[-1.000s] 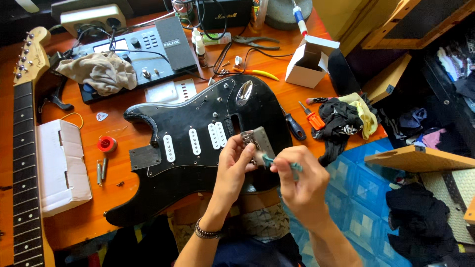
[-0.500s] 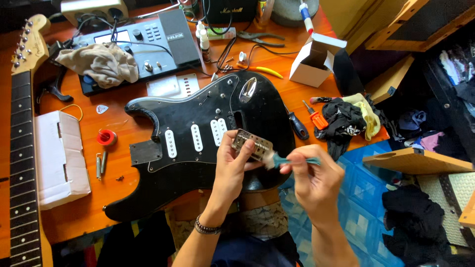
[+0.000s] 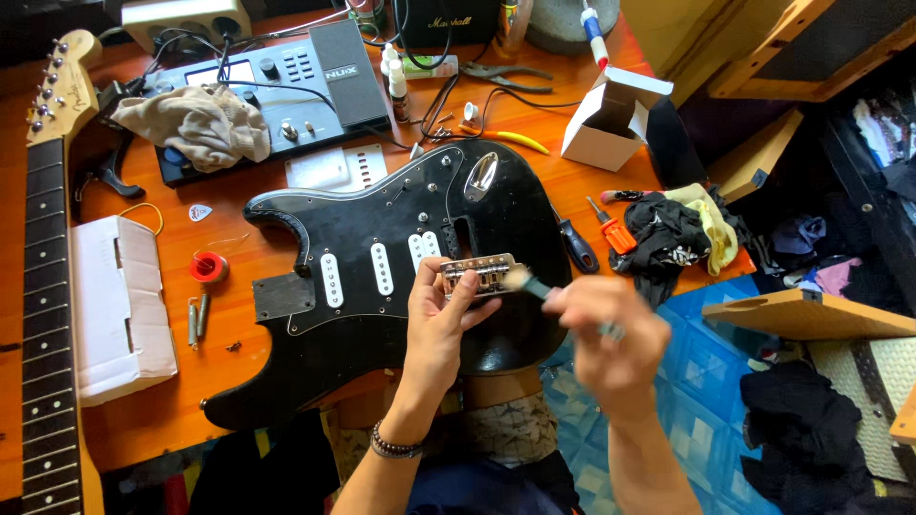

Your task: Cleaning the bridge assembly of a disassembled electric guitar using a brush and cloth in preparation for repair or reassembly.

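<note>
Far left, guitar neck (image 3: 48, 286) lies along the bench (image 3: 172, 420) edge, white box (image 3: 119, 305) just beside it. Red spool (image 3: 208, 268) and white pick (image 3: 199, 212) sit between box and black guitar body (image 3: 382, 305). Behind them, beige rag (image 3: 196, 124) lies draped on grey pedal unit (image 3: 286, 95). Body lies flat on bench, pickguard up, three white pickups showing. Left hand (image 3: 441, 319) is over the body's lower half, grip clamped on metal bridge (image 3: 480, 274), thumb and fingers pinching its near edge, bridge lifted just above the body. Right hand (image 3: 611, 334) is blurred, just right of the bridge, grip closed around brush (image 3: 530, 283); bristle tip touches the bridge's right end. Right of body, a dark-handled screwdriver (image 3: 577, 250) and an orange screwdriver (image 3: 611, 229) lie near a black cloth (image 3: 668, 238). Open white carton (image 3: 611, 119) stands behind them, yellow-handled pliers (image 3: 506, 136) to its left.
</note>
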